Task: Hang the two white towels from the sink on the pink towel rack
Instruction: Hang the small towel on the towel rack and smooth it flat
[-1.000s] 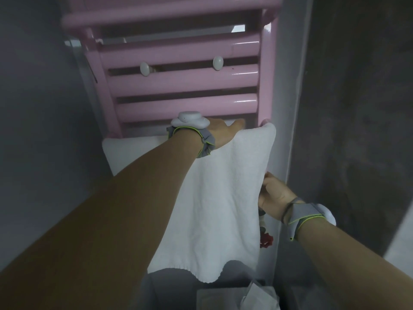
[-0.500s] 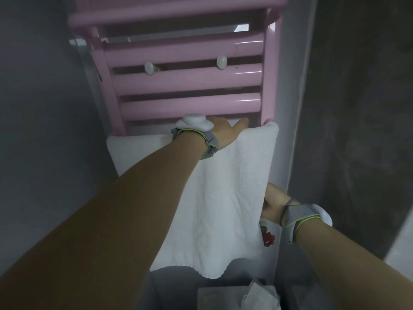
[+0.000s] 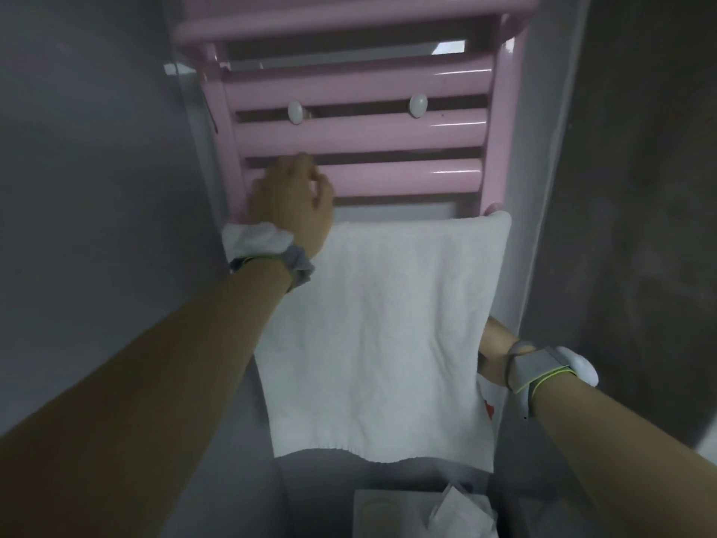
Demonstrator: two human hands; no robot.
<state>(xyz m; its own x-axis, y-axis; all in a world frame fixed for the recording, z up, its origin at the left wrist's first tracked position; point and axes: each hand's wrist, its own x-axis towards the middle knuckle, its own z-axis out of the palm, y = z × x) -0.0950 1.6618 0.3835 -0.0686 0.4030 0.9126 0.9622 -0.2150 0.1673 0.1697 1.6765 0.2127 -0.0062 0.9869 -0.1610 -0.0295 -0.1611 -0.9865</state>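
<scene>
One white towel [image 3: 372,335] hangs folded over the bottom bar of the pink towel rack [image 3: 388,133], spread almost the bar's full width. My left hand [image 3: 291,200] is at the towel's top left corner, fingers bent against the lowest pink rung; it is blurred and its grip is unclear. My right hand [image 3: 492,351] sits at the towel's right edge about halfway down, with its fingers hidden behind the cloth and closed on that edge. No second towel is in view.
Two white knobs [image 3: 295,111] [image 3: 418,105] stick out between the upper rungs. A white tissue box [image 3: 423,510] stands below the towel. Grey walls close in on both sides, and something red [image 3: 489,409] shows behind the towel's right edge.
My left hand has slid from the towel's top right along the bar to its top left corner. My right hand has slipped further behind the towel's right edge.
</scene>
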